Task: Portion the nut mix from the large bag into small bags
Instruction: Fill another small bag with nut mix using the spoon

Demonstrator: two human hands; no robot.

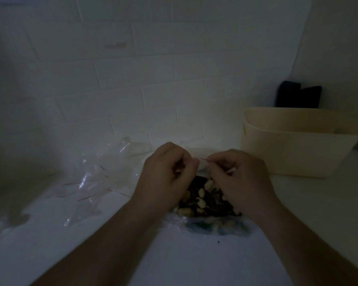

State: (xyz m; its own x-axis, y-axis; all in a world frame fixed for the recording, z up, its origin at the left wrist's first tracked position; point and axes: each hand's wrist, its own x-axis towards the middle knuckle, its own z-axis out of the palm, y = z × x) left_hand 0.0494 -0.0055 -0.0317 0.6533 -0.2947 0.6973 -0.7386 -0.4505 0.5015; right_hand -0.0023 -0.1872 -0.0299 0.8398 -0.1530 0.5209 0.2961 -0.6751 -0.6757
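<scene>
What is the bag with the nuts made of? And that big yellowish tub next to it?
The bag of nuts looks like thin clear plastic: the nuts show through it and it crinkles. The tub looks like smooth matte plastic, cream-coloured, with thin, even walls, though dim light leaves that uncertain.

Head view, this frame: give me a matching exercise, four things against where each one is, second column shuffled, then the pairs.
Things
1. bag of nut mix
2. beige bin
3. empty clear bags
4. dark object

Places
A. behind the bin, against the wall
B. to the right of the hands
C. to the left of the hands
D. between the left hand and right hand, pinched at its top edge

Pairs: 1-D, 2-B, 3-C, 4-A
</scene>
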